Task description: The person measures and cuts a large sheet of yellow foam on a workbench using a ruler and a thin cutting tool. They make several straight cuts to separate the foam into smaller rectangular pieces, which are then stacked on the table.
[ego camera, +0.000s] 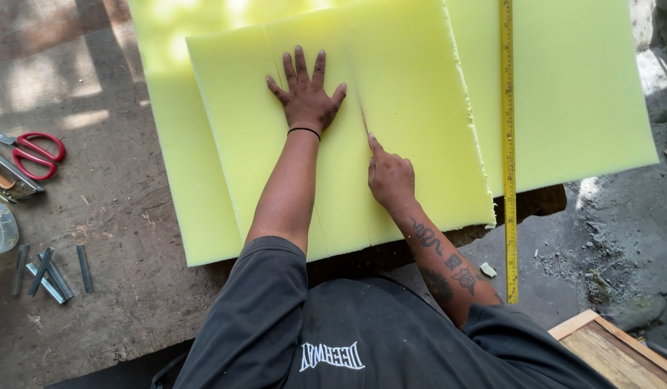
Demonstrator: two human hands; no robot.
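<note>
A smaller sheet of yellow foam (412,108) lies on top of a larger yellow foam sheet (578,94). My left hand (306,97) rests flat on the upper sheet, fingers spread, palm down. My right hand (391,176) is closed around a thin blade (362,119) whose tip is sunk in the foam along a straight cut line running away from me. A second cut line shows just left of my left forearm.
A yellow tape measure (509,144) stretches straight across the foam on the right. Red-handled scissors (36,155), a stapler, a clear container (0,229) and several staple strips (52,274) lie on the worn board at left. A wooden frame corner (614,349) sits bottom right.
</note>
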